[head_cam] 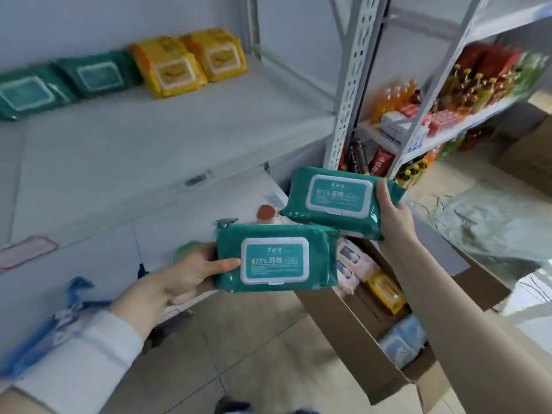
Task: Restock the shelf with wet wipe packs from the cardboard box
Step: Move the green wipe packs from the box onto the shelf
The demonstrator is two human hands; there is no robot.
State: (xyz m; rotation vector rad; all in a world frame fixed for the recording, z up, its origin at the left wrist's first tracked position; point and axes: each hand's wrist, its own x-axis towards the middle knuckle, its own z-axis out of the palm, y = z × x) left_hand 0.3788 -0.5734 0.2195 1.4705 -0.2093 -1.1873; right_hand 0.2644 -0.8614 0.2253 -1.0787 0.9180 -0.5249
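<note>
Carrying one green wet wipe pack in each hand is the step in hand. Both packs are in the air, lids up, above the cardboard box (352, 333) and below the shelf (167, 138).

1. Grip state. The left hand (185, 276) holds the nearer pack (276, 258) by its left end, thumb on top beside the lid and fingers beneath. The right hand (394, 216) holds the farther pack (340, 198) by its right end. Each grip is closed round a pack, so neither hand is free.

2. Destination. The green packs (59, 85) already stocked sit at the back left of the shelf. The yellow packs (188, 61) are just beside them to the right. The new packs probably belong with the green group, in the bare board in front of it.

3. Orientation. The stocked packs appear to lean back with their lids facing forward, though blur makes the angle uncertain. Match that attitude.

4. Placement. An end grip lets a soft pack sag. Set down one pack at a time, lower edge first, then slide it against its neighbour. Do not push the row behind out of line.

5. Return. The box stands open under the right forearm and holds more packs, yellow and pale blue among them, so further trips remain. The neighbouring rack (448, 94) of bottles at the right is not part of this step.
</note>
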